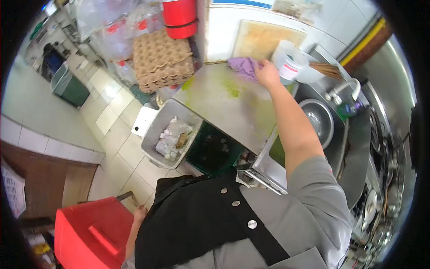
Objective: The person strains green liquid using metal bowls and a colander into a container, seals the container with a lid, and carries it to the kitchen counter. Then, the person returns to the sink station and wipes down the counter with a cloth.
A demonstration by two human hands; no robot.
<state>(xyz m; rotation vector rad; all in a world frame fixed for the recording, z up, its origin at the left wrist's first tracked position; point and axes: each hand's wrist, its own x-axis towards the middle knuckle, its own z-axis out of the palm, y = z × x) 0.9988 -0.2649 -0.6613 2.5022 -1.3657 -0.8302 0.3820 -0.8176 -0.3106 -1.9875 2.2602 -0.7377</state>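
My right hand (267,73) grips a crumpled purple cloth (244,67) at the back edge of the steel counter (215,103). Green smears mark the metal in front of the cloth. Just right of that hand stands a translucent white tub (286,60) with a label, and a stained cutting board (264,40) leans on the wall behind. Low on the left, my left hand (139,213) hangs beside a red container (92,228). Its fingers look closed near a short brown bar, and what they hold is too small to make out.
Below the counter's left edge is a grey bin (152,154) with waste, beside a dark green bin (215,152). A sink with a metal bowl (317,123) and a faucet (345,87) lies right. Egg trays (161,58) are stacked behind, under a red bucket (180,18).
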